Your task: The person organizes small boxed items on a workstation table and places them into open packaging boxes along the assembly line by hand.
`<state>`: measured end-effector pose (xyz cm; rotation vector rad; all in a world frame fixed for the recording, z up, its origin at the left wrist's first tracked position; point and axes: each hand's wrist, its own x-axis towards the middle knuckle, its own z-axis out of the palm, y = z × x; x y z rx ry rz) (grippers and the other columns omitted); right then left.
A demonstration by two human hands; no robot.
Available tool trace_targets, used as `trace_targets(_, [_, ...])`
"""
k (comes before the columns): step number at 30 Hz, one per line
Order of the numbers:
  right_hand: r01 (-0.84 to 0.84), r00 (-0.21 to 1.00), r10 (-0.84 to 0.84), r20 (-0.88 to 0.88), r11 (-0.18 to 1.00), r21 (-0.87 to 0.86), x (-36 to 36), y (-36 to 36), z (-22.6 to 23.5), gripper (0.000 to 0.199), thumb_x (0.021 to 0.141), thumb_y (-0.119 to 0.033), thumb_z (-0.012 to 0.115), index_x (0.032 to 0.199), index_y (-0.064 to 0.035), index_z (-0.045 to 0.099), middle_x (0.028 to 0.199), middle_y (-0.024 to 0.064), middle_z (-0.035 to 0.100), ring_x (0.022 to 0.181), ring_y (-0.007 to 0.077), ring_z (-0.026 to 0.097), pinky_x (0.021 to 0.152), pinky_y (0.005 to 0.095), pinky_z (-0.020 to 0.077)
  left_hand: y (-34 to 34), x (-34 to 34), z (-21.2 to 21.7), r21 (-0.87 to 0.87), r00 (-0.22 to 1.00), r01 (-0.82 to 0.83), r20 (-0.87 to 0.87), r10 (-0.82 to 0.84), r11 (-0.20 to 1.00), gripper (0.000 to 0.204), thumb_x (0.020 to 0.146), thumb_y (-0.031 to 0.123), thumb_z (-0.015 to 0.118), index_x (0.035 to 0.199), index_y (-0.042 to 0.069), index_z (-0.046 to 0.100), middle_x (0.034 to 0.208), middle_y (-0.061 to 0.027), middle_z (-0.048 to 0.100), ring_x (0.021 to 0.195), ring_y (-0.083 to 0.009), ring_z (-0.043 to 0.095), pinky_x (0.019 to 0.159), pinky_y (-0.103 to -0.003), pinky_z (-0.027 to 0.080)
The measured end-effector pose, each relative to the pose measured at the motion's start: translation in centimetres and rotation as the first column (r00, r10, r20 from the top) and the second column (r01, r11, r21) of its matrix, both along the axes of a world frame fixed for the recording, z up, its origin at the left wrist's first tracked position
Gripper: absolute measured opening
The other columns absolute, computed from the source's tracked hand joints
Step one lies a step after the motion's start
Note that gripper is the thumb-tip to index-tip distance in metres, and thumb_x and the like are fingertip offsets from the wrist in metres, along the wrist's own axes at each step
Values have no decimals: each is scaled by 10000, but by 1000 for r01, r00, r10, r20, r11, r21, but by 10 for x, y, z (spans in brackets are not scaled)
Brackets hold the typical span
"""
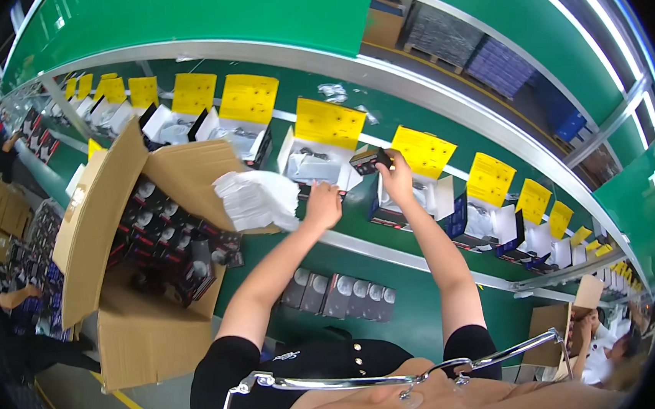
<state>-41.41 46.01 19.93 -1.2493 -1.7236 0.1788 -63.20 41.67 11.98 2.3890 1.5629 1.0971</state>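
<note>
My right hand (396,177) is closed on a small black box (369,160), held above the gap between two open boxes on the line. My left hand (324,205) has its fingers curled at the front edge of an open box (301,166) with a raised yellow lid. Inside that box lie a grey-white piece and a dark coiled cable. To the right, close to my right forearm, stands another open box (396,211), also with its yellow lid up. The undersides of my left fingers are hidden.
A large open carton (153,333) full of small dark boxes stands at left, crumpled white paper (258,200) on its flap. Open yellow-lidded boxes line the green bench both ways. More small boxes (338,296) sit below, between my arms. Co-workers are at far left and lower right.
</note>
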Motion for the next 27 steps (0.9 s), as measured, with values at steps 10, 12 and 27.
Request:
trace_targets(10, [88, 983, -118, -138, 976, -201, 58, -19, -8, 397, 856, -25, 719, 1198, 40, 527, 1196, 181, 636, 1138, 265, 629, 866, 354, 576, 192, 40, -104, -705, 960, -56, -233, -156, 707, 372, 691, 284, 737, 952, 19, 739, 1061, -217, 697, 1018, -364, 671, 872, -445, 541])
trace_targets(12, [92, 979, -127, -159, 974, -209, 49, -7, -20, 400, 858, -22, 717, 1203, 37, 524, 1206, 179, 633, 1152, 262, 622, 865, 350, 576, 212, 34, -117, -690, 947, -58, -268, -180, 721, 331, 687, 264, 720, 933, 44, 750, 1034, -207, 705, 994, -366, 676, 862, -429, 544])
trace_targets(27, [-128, 977, 149, 150, 982, -137, -38, 54, -56, 319, 819, -45, 689, 1119, -47, 582, 1052, 189, 623, 975, 415, 618, 840, 430, 516, 101, -23, -63, -275, 738, 166, 671, 65, 947, 169, 886, 97, 647, 1033, 20, 676, 914, -128, 712, 801, -233, 701, 734, -309, 543])
